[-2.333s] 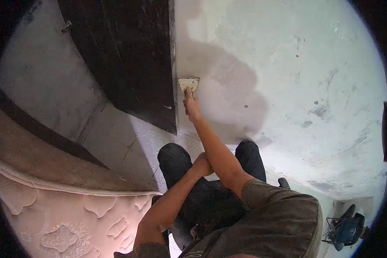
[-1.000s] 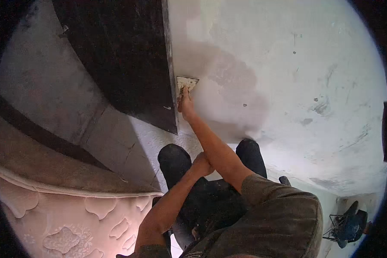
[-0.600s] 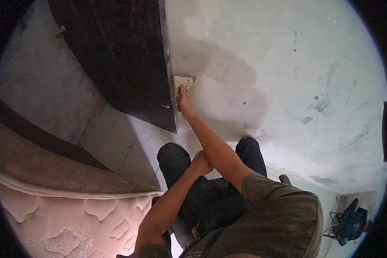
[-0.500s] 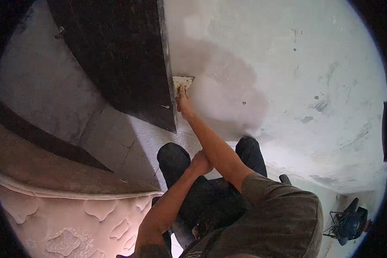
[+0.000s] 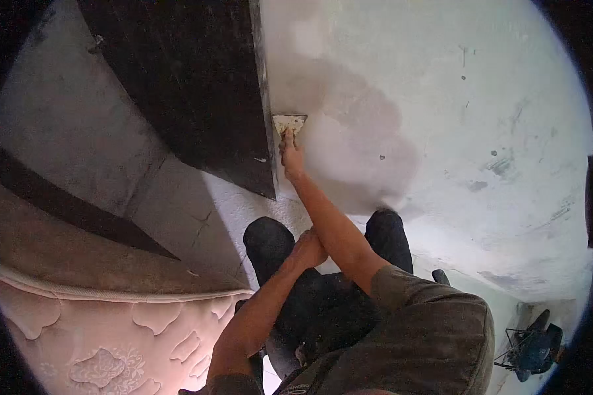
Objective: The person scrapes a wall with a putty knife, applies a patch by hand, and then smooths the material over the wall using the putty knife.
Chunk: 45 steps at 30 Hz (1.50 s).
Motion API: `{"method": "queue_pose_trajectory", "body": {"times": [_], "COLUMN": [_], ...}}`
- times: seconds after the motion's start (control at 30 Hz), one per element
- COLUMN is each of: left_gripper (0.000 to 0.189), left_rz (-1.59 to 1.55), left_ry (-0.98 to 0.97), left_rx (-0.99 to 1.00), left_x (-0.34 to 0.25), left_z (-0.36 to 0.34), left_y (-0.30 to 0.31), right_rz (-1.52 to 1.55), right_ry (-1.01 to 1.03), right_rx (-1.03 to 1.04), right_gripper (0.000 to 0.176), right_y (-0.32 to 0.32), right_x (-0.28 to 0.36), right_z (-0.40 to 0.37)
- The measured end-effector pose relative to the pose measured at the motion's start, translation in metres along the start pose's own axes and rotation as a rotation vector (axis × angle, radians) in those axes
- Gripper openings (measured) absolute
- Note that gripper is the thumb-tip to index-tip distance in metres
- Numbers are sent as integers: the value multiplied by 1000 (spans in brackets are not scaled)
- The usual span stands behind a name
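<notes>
**Grey filler, blade tight against the door edge**

Head view: the right hand [image 5: 291, 157] has its fingers clamped on the putty knife [image 5: 289, 123]. The blade lies on the wall [image 5: 454, 131], touching the dark door [image 5: 197, 85] beside the damp patch [image 5: 359, 141]. The left hand [image 5: 308, 249] rests on the knee [image 5: 270, 237]; I cannot tell whether its fingers are closed. A shallow blade angle and even pressure would likely serve best. Compared with half a second ago, the blade has kept its place, and only the view has drifted.
</notes>
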<state>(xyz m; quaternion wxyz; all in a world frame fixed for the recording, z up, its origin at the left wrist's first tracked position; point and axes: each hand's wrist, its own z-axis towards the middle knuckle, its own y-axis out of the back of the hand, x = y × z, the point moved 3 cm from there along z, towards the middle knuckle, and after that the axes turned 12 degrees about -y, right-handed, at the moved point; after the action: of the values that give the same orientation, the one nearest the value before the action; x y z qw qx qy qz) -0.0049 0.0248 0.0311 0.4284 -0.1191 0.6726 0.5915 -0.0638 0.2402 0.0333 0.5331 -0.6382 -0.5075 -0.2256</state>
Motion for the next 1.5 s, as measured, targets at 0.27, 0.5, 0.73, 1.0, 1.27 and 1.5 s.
{"method": "queue_pose_trajectory", "body": {"times": [0.27,0.5,0.73,1.0,1.27,1.5], "left_gripper": [36,34,36,37,37,38], "left_rz": [-70,25,104,110,65,-12], "left_ry": [35,-40,-209,-168,-113,-86], "left_rx": [32,-92,-90,-35,-44,-69], "left_x": [1,-4,2,6,-1,1], "left_z": [-3,1,7,6,6,6], "left_y": [7,4,-30,-22,-15,-18], "right_rz": [118,197,-304,-260,-258,-148], "right_ry": [81,190,152,124,83,-44], "right_rx": [-73,28,-97,-121,-95,-69], "right_gripper": [41,43,47,56,59,62], "right_y": [-16,-3,15,8,12,6], "right_x": [1,43,10,11,1,4], "right_z": [0,-17,-5,-2,4,-7]}}
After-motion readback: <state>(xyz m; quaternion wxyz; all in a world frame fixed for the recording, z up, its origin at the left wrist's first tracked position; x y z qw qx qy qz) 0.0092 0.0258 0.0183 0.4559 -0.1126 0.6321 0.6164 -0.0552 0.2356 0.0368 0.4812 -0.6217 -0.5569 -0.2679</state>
